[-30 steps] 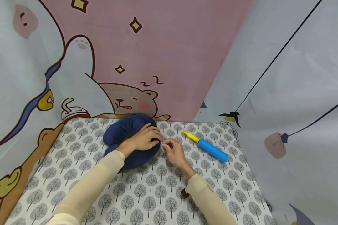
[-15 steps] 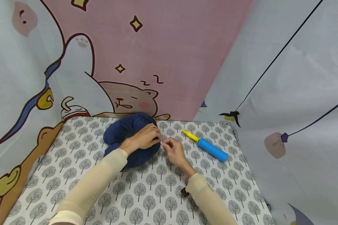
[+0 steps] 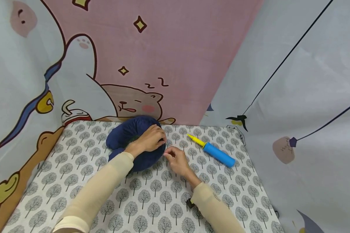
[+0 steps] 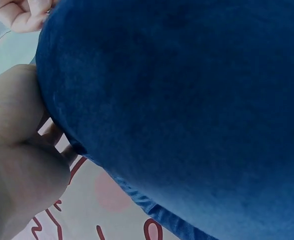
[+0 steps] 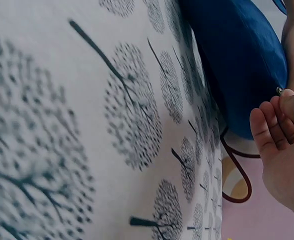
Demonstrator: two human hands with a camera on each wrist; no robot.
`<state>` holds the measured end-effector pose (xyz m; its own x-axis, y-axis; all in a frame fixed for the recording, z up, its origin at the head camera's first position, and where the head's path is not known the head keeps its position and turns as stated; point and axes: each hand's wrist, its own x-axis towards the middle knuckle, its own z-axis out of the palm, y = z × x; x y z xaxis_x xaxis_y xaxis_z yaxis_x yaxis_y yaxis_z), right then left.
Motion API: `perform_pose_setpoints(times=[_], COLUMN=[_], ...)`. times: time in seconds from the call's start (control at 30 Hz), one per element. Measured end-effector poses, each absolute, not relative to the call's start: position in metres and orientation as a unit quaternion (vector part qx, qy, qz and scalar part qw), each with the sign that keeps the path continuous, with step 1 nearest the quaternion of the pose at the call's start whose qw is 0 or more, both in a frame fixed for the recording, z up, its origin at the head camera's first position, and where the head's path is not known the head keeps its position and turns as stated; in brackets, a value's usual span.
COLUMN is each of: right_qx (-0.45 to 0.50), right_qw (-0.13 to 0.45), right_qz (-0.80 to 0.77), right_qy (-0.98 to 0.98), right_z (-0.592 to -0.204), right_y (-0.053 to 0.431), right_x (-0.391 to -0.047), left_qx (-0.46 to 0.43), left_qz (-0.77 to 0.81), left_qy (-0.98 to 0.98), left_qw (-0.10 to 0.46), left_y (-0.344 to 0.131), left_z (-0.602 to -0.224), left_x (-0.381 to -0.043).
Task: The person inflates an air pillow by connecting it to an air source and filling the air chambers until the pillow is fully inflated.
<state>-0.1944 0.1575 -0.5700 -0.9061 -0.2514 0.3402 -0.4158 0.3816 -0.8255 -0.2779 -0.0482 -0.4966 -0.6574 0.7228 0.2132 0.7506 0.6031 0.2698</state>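
A navy velvety U-shaped neck pillow point(image 3: 123, 134) lies at the back of the table, left of the middle. My left hand point(image 3: 151, 138) grips its right side; in the left wrist view the thumb side of that hand point(image 4: 17, 110) is at the edge, with the fingers partly hidden behind the fabric. Just in front of it, my right hand point(image 3: 178, 160) pinches a small metal zipper pull point(image 5: 280, 91) at the pillow's right edge. The right wrist view shows the other fingers point(image 5: 264, 127) of this hand loosely curled below the pull.
A blue hand pump point(image 3: 220, 155) with a yellow nozzle lies to the right of my right hand. The tree-print cloth point(image 3: 154, 210) covers the table. Behind stands a cartoon-printed curtain point(image 3: 178, 64). A small black object point(image 3: 190, 203) shows beside the right sleeve.
My right hand has moved a little toward me and left along the pillow's edge. The left hand keeps its grip, with its fingers drawn in more. The pump stays put.
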Motion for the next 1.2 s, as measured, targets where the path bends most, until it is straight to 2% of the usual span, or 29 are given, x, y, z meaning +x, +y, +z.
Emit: perform_pose_setpoints(times=[0.2,0.43,0.6,0.7,1.0,1.2], right_qx=[0.202,0.169,0.158,0.153,0.147,0.145], right_qw=[0.09,0.069,0.058,0.053,0.019,0.033], right_qz=[0.512,0.505,0.504,0.501,0.509,0.515], right_qy=[-0.83,-0.844,-0.847,-0.85,-0.848,-0.844], right_z=[-0.573,-0.577,-0.582,-0.585,-0.59,-0.582], right_y=[0.155,0.158,0.164,0.166,0.17,0.165], right_x=[-0.191,-0.189,-0.186,-0.185,-0.179,-0.17], left_qx=[-0.397,-0.424,-0.409,-0.384,-0.293,-0.24], left_qz=[-0.163,-0.221,-0.241,-0.263,-0.327,-0.323], left_qy=[-0.902,-0.877,-0.88,-0.885,-0.896,-0.911], left_qw=[0.039,0.054,0.023,0.019,0.065,0.085], left_y=[-0.045,-0.047,-0.052,-0.064,-0.124,-0.163], left_z=[-0.496,-0.511,-0.495,-0.492,-0.5,-0.515], left_x=[-0.275,-0.285,-0.273,-0.269,-0.267,-0.268])
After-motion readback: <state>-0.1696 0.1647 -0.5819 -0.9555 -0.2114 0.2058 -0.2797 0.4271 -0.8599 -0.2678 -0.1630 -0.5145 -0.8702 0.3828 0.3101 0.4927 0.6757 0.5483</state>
